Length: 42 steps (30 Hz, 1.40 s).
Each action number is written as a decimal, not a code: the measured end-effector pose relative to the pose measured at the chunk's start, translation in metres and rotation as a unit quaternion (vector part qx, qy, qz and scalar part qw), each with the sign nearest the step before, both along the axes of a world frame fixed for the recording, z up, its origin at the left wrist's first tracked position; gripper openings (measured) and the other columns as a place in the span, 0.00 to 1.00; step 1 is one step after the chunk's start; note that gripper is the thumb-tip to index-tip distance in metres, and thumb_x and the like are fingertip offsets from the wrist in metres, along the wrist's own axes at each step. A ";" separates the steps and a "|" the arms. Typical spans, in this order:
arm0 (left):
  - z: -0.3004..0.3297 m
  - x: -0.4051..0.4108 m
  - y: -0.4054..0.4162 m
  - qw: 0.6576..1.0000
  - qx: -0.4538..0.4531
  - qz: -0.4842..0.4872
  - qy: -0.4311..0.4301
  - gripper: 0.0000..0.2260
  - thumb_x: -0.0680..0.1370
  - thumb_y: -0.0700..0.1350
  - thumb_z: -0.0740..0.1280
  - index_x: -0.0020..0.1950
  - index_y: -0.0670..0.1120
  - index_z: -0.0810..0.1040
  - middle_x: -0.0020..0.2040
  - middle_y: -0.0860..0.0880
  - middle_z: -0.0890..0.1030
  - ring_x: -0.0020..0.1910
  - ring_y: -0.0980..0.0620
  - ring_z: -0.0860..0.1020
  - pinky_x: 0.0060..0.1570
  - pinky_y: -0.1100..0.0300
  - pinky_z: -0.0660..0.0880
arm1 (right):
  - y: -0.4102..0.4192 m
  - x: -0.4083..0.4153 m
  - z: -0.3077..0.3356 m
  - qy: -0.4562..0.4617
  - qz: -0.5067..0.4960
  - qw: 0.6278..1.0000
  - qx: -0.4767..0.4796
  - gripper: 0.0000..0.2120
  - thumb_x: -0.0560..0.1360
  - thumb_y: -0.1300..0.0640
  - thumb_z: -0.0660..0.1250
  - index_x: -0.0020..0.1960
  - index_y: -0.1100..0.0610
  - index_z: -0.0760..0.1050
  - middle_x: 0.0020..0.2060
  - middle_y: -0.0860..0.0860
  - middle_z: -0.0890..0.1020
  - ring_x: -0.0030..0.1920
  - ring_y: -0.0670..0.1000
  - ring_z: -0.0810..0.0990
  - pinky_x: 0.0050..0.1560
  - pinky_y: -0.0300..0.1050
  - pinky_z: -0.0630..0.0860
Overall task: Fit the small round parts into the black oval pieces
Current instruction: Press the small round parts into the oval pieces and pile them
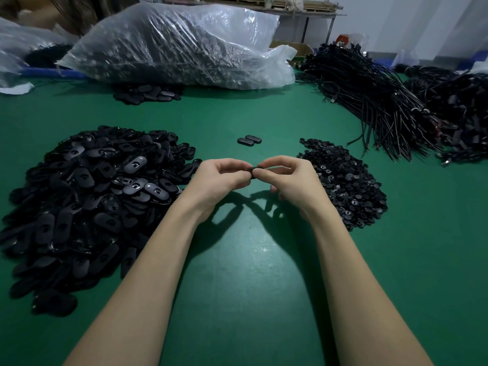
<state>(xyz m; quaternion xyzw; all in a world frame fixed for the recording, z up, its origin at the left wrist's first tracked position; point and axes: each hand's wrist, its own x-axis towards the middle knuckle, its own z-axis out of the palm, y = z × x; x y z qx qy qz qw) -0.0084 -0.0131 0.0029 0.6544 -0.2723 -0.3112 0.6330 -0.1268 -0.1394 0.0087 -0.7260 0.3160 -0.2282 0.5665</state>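
oval piece pinched above table centre by left hand and right hand, fingers curled on it | oval pile seen at 9 o'clock | round parts heaped at 3 | two ovals laid at 12 | bag, cables kept beyond

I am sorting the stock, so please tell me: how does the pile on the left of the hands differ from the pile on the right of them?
The left pile holds long oval pieces; the right pile holds small round parts. The left pile is much wider and spreads nearer to the camera; the right pile is compact. Several pieces in the left pile show a hole or notch, while some round parts in the right pile show shiny centres. Both are black and lie loose on the green table.
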 end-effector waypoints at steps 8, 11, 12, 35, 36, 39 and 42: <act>-0.003 0.005 0.004 1.000 -0.004 -0.018 -0.009 0.07 0.74 0.37 0.74 0.47 0.48 0.87 0.49 0.45 0.87 0.55 0.45 0.84 0.65 0.49 0.76 | -0.002 -0.007 0.005 -0.015 0.052 0.997 0.051 0.04 0.74 0.60 0.77 0.48 0.58 0.84 0.34 0.46 0.86 0.30 0.42 0.80 0.30 0.34 0.75; -0.003 0.004 0.002 1.000 0.007 -0.008 -0.020 0.07 0.75 0.36 0.73 0.48 0.47 0.86 0.48 0.46 0.87 0.52 0.47 0.85 0.63 0.51 0.78 | -0.001 -0.004 0.007 -0.004 0.044 0.998 0.036 0.03 0.75 0.63 0.76 0.48 0.59 0.84 0.33 0.47 0.86 0.29 0.43 0.80 0.30 0.34 0.76; -0.003 0.004 0.002 1.000 0.009 -0.006 -0.020 0.07 0.75 0.35 0.73 0.48 0.47 0.86 0.47 0.46 0.87 0.51 0.48 0.85 0.62 0.52 0.78 | 0.000 -0.004 0.006 -0.003 0.040 0.999 0.033 0.03 0.75 0.63 0.76 0.48 0.59 0.84 0.33 0.47 0.86 0.29 0.43 0.81 0.30 0.34 0.76; -0.006 0.001 -0.002 0.992 0.045 0.032 -0.111 0.06 0.76 0.38 0.74 0.45 0.49 0.85 0.41 0.50 0.87 0.43 0.54 0.84 0.51 0.58 0.80 | 0.008 0.003 0.002 0.023 0.003 0.998 -0.051 0.05 0.72 0.60 0.78 0.41 0.52 0.84 0.32 0.47 0.86 0.30 0.42 0.83 0.31 0.36 0.79; -0.006 0.001 -0.003 0.991 0.047 0.038 -0.123 0.07 0.76 0.38 0.74 0.44 0.50 0.85 0.40 0.50 0.87 0.43 0.54 0.84 0.51 0.57 0.80 | 0.010 0.004 0.002 0.023 -0.004 0.998 -0.063 0.06 0.72 0.60 0.78 0.40 0.52 0.84 0.32 0.47 0.86 0.29 0.42 0.83 0.31 0.36 0.79; -0.007 -0.002 -0.004 0.984 0.054 0.065 -0.155 0.07 0.75 0.38 0.73 0.43 0.51 0.84 0.40 0.50 0.86 0.42 0.53 0.84 0.53 0.54 0.81 | 0.015 0.008 0.000 0.029 -0.022 0.994 -0.103 0.06 0.72 0.60 0.77 0.38 0.51 0.83 0.30 0.46 0.85 0.29 0.44 0.84 0.34 0.40 0.83; -0.008 -0.002 -0.004 0.986 0.050 0.073 -0.138 0.05 0.75 0.39 0.74 0.45 0.50 0.85 0.40 0.50 0.87 0.45 0.49 0.85 0.56 0.50 0.81 | 0.015 0.010 -0.002 0.023 -0.017 0.994 -0.103 0.04 0.74 0.59 0.75 0.42 0.51 0.84 0.31 0.46 0.86 0.30 0.46 0.85 0.37 0.40 0.84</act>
